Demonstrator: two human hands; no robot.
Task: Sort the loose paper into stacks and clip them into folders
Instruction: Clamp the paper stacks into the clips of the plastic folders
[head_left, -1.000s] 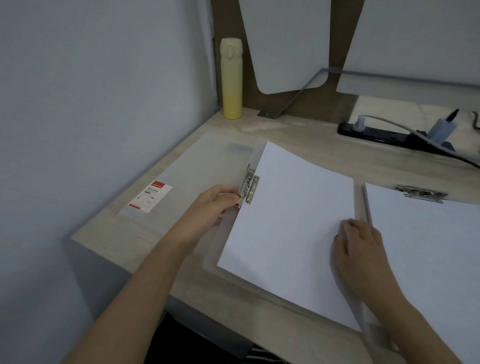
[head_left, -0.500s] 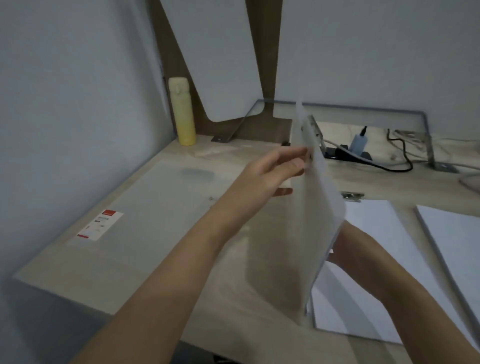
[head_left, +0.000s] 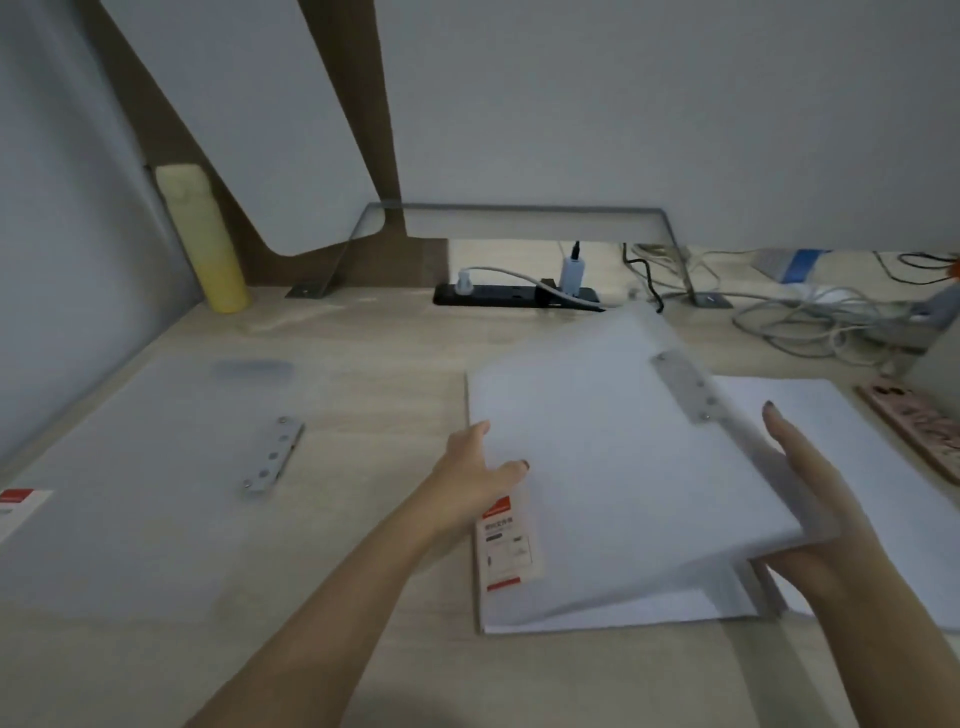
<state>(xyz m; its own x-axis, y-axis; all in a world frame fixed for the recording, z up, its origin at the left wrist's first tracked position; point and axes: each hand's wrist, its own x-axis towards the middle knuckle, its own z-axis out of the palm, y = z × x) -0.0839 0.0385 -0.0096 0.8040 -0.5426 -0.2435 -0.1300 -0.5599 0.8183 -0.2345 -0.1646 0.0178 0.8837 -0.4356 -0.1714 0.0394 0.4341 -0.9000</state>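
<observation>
Head view, progress first: one translucent folder (head_left: 613, 467) in both hands, tilted above another sheet-filled folder (head_left: 613, 608) flat on the desk (head_left: 363, 338). Left hand (head_left: 478, 478) pinching the near-left edge, thumb on top beside the red-and-white label (head_left: 506, 545). Right hand (head_left: 810, 499) spread flat, fingers straight, propping the right edge from beneath. Probably a filled folder being laid on the one below; clipped paper inside likely but not plain to see. Further white paper (head_left: 857, 467) lying to the right, seemingly not yet filed. A second translucent folder (head_left: 156, 467) flat at left; empty or full, cannot tell.

Materials: frosted, flexible plastic covers, thin and matte. Riveted metal strips, one on the held folder (head_left: 683, 387), one on the left folder (head_left: 272, 457). Pale wood-grain desk. Yellow cylindrical bottle (head_left: 202, 239) in the back corner, black power strip (head_left: 514, 296), tangled cables (head_left: 810, 322) behind.
</observation>
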